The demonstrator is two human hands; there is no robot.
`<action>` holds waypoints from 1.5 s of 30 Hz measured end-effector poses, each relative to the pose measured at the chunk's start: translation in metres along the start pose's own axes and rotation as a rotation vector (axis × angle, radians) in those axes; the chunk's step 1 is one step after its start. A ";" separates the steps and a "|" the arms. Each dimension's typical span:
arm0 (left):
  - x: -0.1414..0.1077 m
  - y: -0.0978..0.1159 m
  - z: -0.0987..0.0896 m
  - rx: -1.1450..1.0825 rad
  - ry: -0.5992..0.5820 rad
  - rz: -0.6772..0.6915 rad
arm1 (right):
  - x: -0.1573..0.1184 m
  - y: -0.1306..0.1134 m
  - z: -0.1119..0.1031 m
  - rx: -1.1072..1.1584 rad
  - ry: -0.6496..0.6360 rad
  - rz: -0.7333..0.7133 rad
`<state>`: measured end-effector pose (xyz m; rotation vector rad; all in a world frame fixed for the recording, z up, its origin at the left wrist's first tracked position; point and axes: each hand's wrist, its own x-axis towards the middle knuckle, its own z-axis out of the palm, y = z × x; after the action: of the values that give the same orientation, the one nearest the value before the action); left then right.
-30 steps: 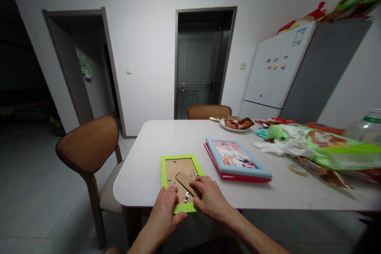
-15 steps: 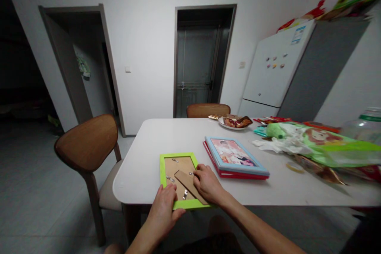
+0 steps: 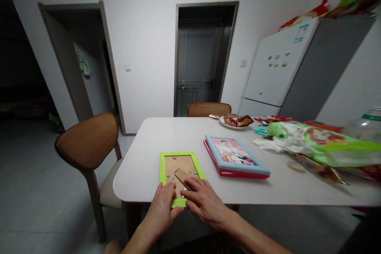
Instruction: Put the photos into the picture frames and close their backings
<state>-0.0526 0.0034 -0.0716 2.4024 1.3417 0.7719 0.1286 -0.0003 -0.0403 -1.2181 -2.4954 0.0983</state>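
Observation:
A lime-green picture frame (image 3: 162,166) lies face down at the table's near edge, its brown backboard (image 3: 175,165) up. Small metal clips sit around the backboard, and a brown stand leg (image 3: 182,177) lies slanted across it. My left hand (image 3: 163,202) grips the lower left corner, fingers on the left side and thumb along the bottom edge. Over the lower right part is my right hand (image 3: 205,200), thumb by the bottom edge and fingertips at the bottom clip (image 3: 183,196). It covers the lower end of the leg and the frame's lower right corner.
Right of the frame, a light blue picture frame (image 3: 238,152) is stacked on red ones. Farther right lie a green plastic bag (image 3: 336,147), white tissue and a tape roll (image 3: 295,166). A plate of food (image 3: 235,123) stands at the back. A wooden chair (image 3: 89,143) is at left.
My right hand has moved from the frame's right side down and left to the bottom clip. The right-side clip is now uncovered. My left hand stays at the corner.

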 end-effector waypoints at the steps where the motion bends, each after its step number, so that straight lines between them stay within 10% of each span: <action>1: 0.000 0.000 0.000 -0.006 -0.001 0.001 | -0.001 -0.002 -0.001 0.008 -0.009 -0.005; 16: 0.000 0.002 -0.007 -0.076 0.019 0.014 | -0.004 -0.002 -0.003 0.060 -0.031 -0.049; 27: -0.001 -0.001 -0.008 -0.104 -0.005 0.015 | 0.067 0.005 0.020 -0.021 -0.083 0.054; 36: -0.002 0.000 -0.010 -0.124 0.011 0.013 | 0.066 0.004 0.017 -0.092 -0.130 -0.036; 45: -0.007 -0.005 -0.003 -0.101 0.034 0.022 | 0.109 0.046 0.032 0.043 0.080 0.485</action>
<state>-0.0604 0.0003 -0.0736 2.3395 1.2597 0.8683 0.0909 0.1157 -0.0485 -1.7450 -2.0709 0.2190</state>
